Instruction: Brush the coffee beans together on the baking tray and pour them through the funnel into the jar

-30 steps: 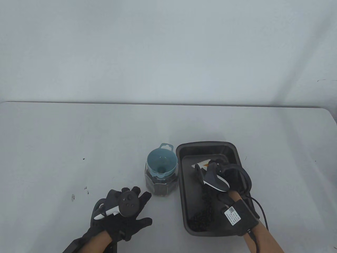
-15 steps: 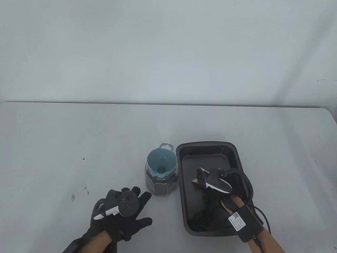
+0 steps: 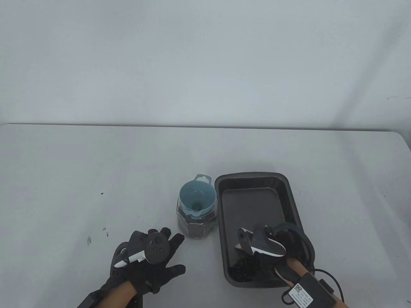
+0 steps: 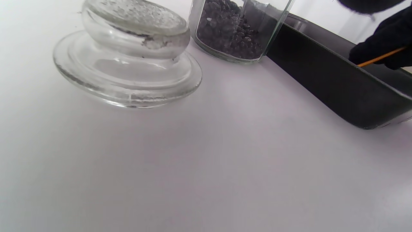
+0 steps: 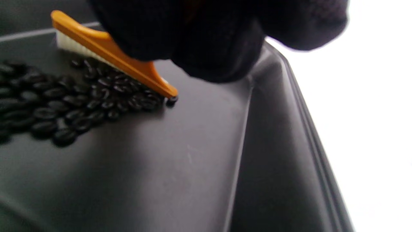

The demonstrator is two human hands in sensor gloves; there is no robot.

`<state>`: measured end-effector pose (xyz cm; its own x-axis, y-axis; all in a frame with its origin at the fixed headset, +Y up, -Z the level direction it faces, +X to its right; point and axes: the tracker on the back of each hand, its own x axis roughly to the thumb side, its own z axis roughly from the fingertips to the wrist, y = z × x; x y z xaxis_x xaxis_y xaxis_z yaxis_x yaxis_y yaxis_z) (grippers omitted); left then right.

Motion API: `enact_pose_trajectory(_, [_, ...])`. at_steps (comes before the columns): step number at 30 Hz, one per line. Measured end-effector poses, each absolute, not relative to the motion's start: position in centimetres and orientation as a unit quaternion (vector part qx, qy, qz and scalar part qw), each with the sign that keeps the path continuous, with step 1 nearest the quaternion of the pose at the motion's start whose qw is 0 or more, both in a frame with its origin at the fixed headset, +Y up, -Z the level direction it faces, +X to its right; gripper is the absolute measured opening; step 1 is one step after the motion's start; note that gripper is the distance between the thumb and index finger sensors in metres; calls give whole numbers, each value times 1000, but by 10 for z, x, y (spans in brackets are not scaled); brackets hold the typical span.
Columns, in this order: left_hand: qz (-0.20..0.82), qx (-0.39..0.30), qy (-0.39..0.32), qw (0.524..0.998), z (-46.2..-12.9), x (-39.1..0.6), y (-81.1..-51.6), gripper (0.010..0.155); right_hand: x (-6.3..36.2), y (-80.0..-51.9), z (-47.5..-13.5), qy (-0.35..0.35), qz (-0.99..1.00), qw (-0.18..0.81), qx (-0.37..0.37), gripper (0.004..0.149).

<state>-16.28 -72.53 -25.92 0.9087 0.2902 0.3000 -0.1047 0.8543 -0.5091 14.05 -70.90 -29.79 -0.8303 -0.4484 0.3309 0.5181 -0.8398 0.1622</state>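
Now the coffee beans (image 5: 67, 100) lie heaped at the near end of the baking tray (image 3: 282, 192), directly ahead of the orange brush (image 5: 109, 53) whose long edge runs across them. The right hand (image 3: 282, 240) grips that brush and is by far the nearer; the left hand (image 3: 151, 260) rests flat and spread on the table, beside the jar (image 3: 196, 224) carrying the funnel (image 3: 196, 197).

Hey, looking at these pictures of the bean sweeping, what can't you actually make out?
- Brush grip: in the right wrist view the right hand covers the handle; in the table view its tracker does.
- Coffee beans: the pile's right side is hidden under that hand in the table view.
- Glass lid: not discernible in the table view, near the left hand.
- Jar: top cut off in the left wrist view.
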Motion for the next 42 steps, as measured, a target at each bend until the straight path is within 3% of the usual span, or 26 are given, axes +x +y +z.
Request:
enact_pose_trajectory(12, [108, -255, -186, 943, -259, -162, -726, 89, 143, -705, -272, -162, -945, 245, -148, 43])
enact_pose_trajectory(19, [110, -256, -183, 943, -260, -164, -726, 89, 151, -688, -284, -155, -955, 218, -126, 46])
enact_pose_trajectory(24, [114, -265, -181, 940, -261, -164, -727, 88, 167, -672, -303, -101, -970, 202, -84, 48])
enact_pose_trajectory(31, [116, -266, -181, 940, -260, -165, -727, 88, 181, -693, -320, -61, -967, 242, -59, 46])
enact_pose_trajectory(36, [118, -270, -180, 939, -260, -165, -728, 88, 178, -713, -320, -99, -957, 265, -62, 41])
enact_pose_trajectory(42, [124, -276, -179, 936, -260, -165, -728, 88, 175, -709, -316, -143, -951, 266, -62, 40])
